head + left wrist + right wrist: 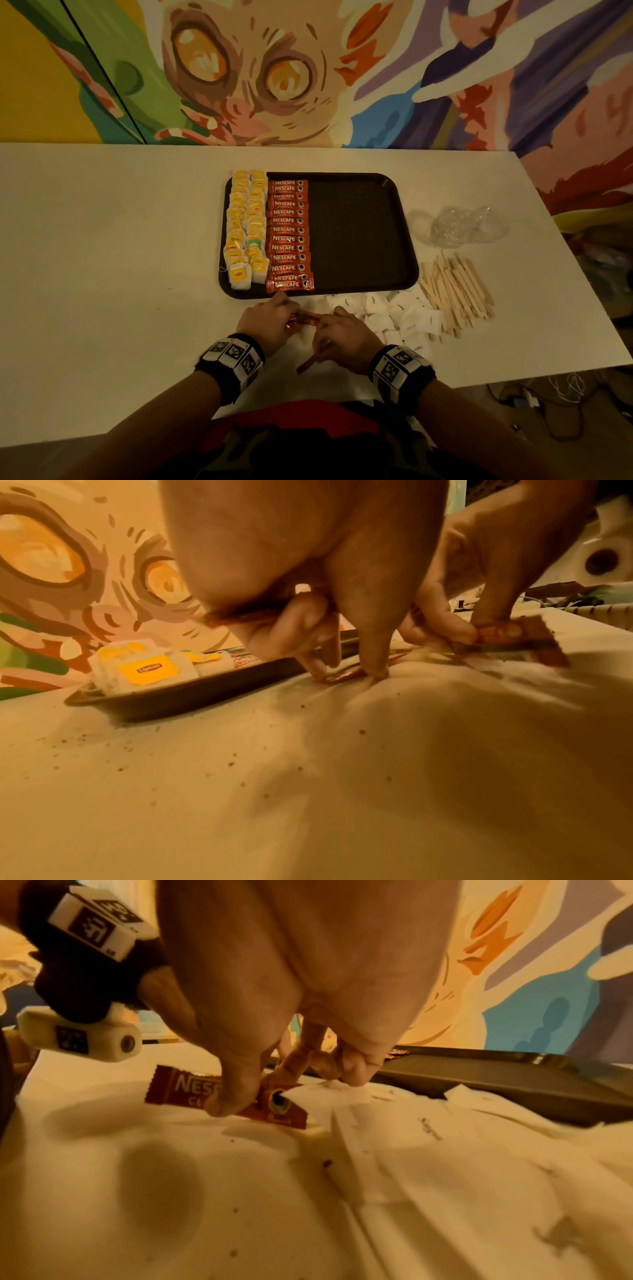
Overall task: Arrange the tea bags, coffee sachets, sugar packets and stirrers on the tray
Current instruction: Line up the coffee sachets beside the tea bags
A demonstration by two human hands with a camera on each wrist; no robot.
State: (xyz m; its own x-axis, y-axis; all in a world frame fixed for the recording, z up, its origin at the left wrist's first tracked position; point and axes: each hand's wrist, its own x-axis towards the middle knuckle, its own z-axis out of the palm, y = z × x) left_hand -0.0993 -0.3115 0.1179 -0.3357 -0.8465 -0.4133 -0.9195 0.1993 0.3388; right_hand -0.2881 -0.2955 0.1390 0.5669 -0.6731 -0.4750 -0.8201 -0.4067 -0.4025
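Observation:
A dark tray (359, 233) holds two columns of yellow-tagged tea bags (245, 233) at its left and one column of red coffee sachets (289, 233) beside them; its right half is bare. Just in front of the tray, my left hand (267, 318) grips red coffee sachets (305, 317), and its fingertips (375, 669) touch a sachet lying on the table (342, 676). My right hand (342, 334) pinches another sachet (185, 1091) between thumb and fingers. White sugar packets (394, 315) lie scattered to the right of my hands. Wooden stirrers (459, 291) lie in a heap beyond them.
Crumpled clear plastic bags (459, 226) sit right of the tray. The white table (120, 257) meets a painted wall at the back, and its right edge slants down to cables on the floor (548, 401). A paper roll (603, 561) shows far right.

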